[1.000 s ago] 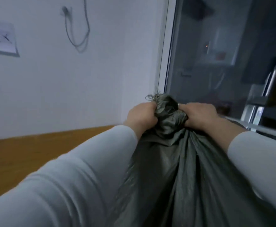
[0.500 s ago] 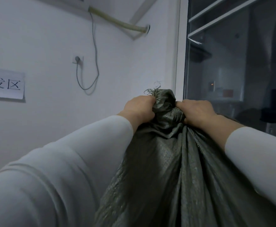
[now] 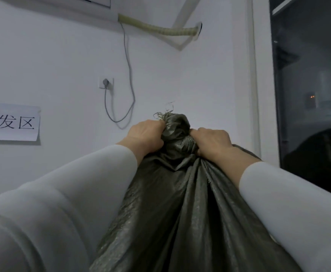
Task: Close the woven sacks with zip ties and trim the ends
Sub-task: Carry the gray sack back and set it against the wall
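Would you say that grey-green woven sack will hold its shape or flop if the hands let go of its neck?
Probably flop: the woven sack hangs in soft folds below the left hand and right hand. Its bunched neck would likely spring open, since no tie shows. Weight: unclear.

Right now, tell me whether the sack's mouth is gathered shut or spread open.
Gathered shut: the sack is bunched into a tight neck, left hand and right hand gripping either side. No zip tie visible.
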`<state>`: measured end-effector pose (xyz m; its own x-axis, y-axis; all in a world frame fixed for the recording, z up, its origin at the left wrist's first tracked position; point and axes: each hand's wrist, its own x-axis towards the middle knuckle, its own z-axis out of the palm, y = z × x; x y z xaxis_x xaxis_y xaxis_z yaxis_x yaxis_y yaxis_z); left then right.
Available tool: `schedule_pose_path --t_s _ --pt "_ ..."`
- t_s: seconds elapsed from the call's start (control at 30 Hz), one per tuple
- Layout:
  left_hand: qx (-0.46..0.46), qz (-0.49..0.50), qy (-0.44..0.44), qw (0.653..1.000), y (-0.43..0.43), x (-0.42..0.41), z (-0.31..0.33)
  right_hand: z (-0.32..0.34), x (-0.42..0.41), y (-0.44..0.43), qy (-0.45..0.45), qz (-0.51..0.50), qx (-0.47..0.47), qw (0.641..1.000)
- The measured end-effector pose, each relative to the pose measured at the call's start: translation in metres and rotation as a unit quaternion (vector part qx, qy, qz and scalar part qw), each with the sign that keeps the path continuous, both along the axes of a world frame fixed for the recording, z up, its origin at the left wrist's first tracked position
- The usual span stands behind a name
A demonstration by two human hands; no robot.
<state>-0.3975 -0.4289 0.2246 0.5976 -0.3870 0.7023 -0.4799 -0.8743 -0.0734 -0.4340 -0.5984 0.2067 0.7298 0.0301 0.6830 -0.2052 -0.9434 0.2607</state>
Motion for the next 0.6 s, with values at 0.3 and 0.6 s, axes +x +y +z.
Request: schedule_pose_path --t_s 0.3,0.6 --pt "-0.018 0.118 0.021 0.993 -0.037 0.163 0.014 0.012 0.194 -0.035 0.004 0.100 0.027 0.995" --pt "-0.074 0.120 0.010 0.990 -0.091 0.289 0.024 0.026 0.296 -0.069 -0.039 0.075 0.050 0.995"
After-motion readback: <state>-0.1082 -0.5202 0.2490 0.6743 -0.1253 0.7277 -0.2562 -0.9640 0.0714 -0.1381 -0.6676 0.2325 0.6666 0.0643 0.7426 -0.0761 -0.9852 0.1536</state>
